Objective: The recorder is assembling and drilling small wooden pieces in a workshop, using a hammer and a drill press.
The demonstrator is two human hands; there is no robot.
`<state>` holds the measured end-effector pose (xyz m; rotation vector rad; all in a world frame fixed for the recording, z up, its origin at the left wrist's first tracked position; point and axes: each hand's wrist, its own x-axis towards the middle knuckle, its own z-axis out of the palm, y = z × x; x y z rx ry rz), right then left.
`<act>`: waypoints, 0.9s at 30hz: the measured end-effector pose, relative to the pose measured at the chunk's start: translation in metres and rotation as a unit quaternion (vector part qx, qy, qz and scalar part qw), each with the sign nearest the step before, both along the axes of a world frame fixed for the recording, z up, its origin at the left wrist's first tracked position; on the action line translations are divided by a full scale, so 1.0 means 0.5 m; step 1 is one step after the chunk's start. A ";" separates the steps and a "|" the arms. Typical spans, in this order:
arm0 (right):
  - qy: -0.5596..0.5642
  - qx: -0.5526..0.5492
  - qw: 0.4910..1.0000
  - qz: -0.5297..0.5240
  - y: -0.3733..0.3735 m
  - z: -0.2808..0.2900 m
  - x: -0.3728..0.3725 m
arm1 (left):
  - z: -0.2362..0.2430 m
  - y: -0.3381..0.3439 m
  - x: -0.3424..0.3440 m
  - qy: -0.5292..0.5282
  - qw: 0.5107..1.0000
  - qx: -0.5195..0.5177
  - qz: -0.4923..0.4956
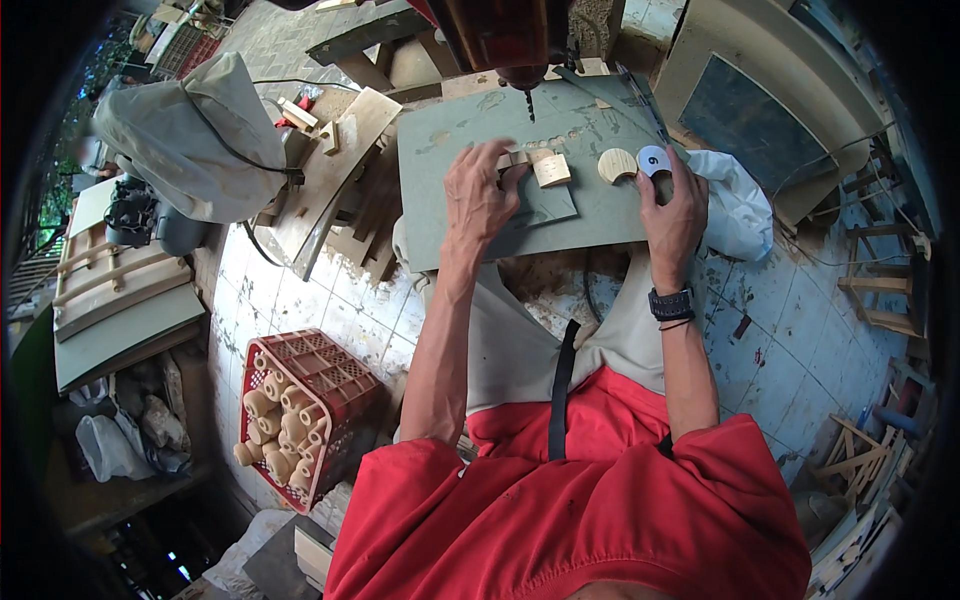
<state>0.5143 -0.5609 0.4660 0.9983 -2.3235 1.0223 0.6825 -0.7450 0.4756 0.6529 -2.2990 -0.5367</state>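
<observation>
My left hand (480, 195) is over the grey-green board (450, 225), its thumb and fingers closed round a small pale wooden block (513, 159) that they partly hide. Just right of it, a pale wooden piece with a curved edge (551, 171) rests on a small flat grey plate (548, 206). Between thumb and forefinger my right hand (675, 212) grips a notched wooden disc with a white paper face (654, 158). Beside this lies a bare notched wooden disc (616, 165). Above the board hangs a drill bit (530, 104), apart from both hands.
The dark red drill head (500, 45) overhangs the board's far side. A white plastic bag (735, 205) lies at its right. On the floor at left, a red crate (325, 365) holds several turned wooden pieces. A cloth-covered machine (195, 140) and planks (345, 150) stand at far left.
</observation>
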 end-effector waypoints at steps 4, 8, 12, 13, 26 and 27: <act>0.009 -0.004 1.000 0.003 0.002 -0.005 -0.002 | 0.004 0.000 -0.006 -0.033 0.999 -0.029 0.012; -0.038 0.005 0.999 -0.001 0.001 0.002 0.002 | 0.004 -0.004 -0.005 -0.020 0.999 -0.034 -0.003; -0.039 0.005 0.999 -0.003 0.001 0.000 0.001 | 0.002 0.002 -0.005 -0.003 0.999 -0.038 -0.001; -0.039 0.006 0.999 -0.003 0.002 0.001 0.001 | 0.002 0.003 -0.005 0.006 0.999 -0.046 -0.001; -0.093 -0.027 0.995 0.029 0.019 0.004 -0.012 | 0.009 0.007 0.001 -0.001 1.000 -0.003 -0.009; -0.150 -0.030 0.988 0.028 0.022 0.005 -0.015 | 0.010 0.007 0.001 -0.001 1.000 -0.003 -0.008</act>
